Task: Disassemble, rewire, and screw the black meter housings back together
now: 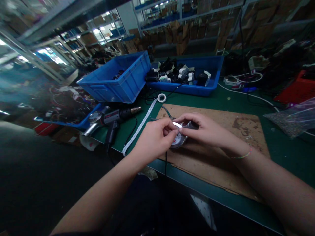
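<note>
A small round spool (177, 143) with a white label face and a grey, shiny rim is held over the brown board. My left hand (158, 137) is closed, its thumb and fingers pinched together at the spool's face. From the other side my right hand (200, 129) grips the spool, thumb tip close to the left fingertips. Whatever fine piece lies between the fingertips is too small to make out. Under the right fingers shows a grey rounded part, mostly hidden. A dark cable (166, 164) hangs below the spool past the table edge.
A heat gun (118, 116) lies left on the green table (133, 126), beside a white strip (140, 127) and a white tape roll (161, 97). Behind are a blue bin (110, 88) and a blue tray (182, 88) of black and white parts. A plastic bag (292, 119) lies right.
</note>
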The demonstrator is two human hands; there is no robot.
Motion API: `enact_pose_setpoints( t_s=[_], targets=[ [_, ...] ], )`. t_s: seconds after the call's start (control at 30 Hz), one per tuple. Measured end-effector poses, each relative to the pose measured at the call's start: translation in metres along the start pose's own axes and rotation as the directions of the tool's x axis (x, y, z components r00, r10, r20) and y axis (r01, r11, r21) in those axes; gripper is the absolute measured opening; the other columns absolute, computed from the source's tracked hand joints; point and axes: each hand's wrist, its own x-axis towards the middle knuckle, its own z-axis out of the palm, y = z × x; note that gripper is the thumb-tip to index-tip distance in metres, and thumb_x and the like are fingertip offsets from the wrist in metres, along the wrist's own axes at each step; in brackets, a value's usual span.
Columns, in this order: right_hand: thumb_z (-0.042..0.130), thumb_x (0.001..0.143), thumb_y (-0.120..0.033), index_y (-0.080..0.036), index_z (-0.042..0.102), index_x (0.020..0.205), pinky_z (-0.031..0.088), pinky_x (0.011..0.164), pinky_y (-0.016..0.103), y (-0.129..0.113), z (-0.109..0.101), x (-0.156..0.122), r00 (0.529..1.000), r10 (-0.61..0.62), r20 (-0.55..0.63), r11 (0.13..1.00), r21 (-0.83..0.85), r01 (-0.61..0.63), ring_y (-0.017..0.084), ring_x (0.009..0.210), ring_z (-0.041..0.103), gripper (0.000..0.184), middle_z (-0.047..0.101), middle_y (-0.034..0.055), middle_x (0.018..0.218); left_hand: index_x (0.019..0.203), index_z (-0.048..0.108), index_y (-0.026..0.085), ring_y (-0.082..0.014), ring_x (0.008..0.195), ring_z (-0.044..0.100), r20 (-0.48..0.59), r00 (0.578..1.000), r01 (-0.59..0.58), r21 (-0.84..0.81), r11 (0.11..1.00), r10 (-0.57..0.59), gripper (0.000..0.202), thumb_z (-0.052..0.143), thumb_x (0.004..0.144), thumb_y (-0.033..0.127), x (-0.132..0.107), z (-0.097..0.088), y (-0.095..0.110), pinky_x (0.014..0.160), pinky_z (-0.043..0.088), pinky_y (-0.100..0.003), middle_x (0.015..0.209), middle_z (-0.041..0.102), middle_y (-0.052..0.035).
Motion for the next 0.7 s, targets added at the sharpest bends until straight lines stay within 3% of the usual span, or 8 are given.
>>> enact_pose_setpoints(
  t_s=[0.13, 0.23, 0.47, 0.57, 0.7],
  targets=[
    [0.062, 0.094, -0.037, -0.022, 0.071, 0.115, 0.045, 0.089, 0.037, 0.012, 0.008, 0.003, 0.979, -0.166, -0.115, 0.967, -0.212, 0.140, 0.023, 0.100, 0.065, 0.027, 0.074, 0.0045, 0.109, 0.096, 0.067, 0.019, -0.0198, 0.093, 0.064, -0.216, 0.964, -0.120, 0.171, 0.978, 0.156, 0.007, 0.064, 0.090, 0.022, -0.009, 0.011, -0.017, 0.085, 0.051, -0.034, 0.098, 0.069, -0.0047],
    [0.051, 0.099, -0.032, -0.022, 0.069, 0.120, 0.042, 0.092, 0.041, 0.021, 0.014, 0.002, 0.953, -0.264, -0.149, 0.921, -0.331, 0.203, 0.024, 0.101, 0.064, 0.029, 0.074, 0.0055, 0.112, 0.107, 0.064, 0.020, -0.0223, 0.111, 0.060, -0.300, 0.929, -0.169, 0.184, 0.968, 0.219, 0.017, 0.064, 0.091, 0.025, -0.012, 0.020, -0.029, 0.100, 0.047, -0.039, 0.113, 0.066, -0.0068],
    [0.043, 0.101, -0.028, -0.020, 0.056, 0.134, 0.040, 0.099, 0.044, 0.030, 0.020, -0.002, 0.924, -0.301, -0.235, 0.900, -0.389, 0.194, 0.024, 0.109, 0.062, 0.037, 0.071, 0.0075, 0.119, 0.126, 0.056, 0.021, -0.0253, 0.125, 0.056, -0.294, 0.934, -0.190, 0.064, 0.980, 0.201, 0.044, 0.069, 0.088, 0.040, -0.017, 0.027, -0.045, 0.109, 0.044, -0.042, 0.131, 0.061, -0.0094],
    [0.045, 0.099, -0.027, -0.020, 0.055, 0.132, 0.037, 0.105, 0.044, 0.028, 0.019, -0.004, 0.901, -0.307, -0.307, 0.899, -0.405, 0.168, 0.024, 0.113, 0.060, 0.035, 0.069, 0.0077, 0.121, 0.136, 0.049, 0.021, -0.0273, 0.128, 0.055, -0.275, 0.950, -0.150, 0.001, 0.989, 0.144, 0.062, 0.073, 0.084, 0.046, -0.021, 0.025, -0.048, 0.109, 0.044, -0.043, 0.137, 0.058, -0.0117],
    [0.047, 0.096, -0.028, -0.021, 0.057, 0.126, 0.037, 0.107, 0.047, 0.019, 0.014, -0.009, 0.848, -0.321, -0.421, 0.893, -0.433, 0.123, 0.025, 0.113, 0.061, 0.032, 0.070, 0.0083, 0.119, 0.143, 0.041, 0.021, -0.0275, 0.136, 0.048, -0.304, 0.950, -0.110, -0.097, 0.989, 0.075, 0.070, 0.071, 0.086, 0.046, -0.037, 0.023, -0.059, 0.113, 0.040, -0.044, 0.145, 0.050, -0.0129]
  ],
)
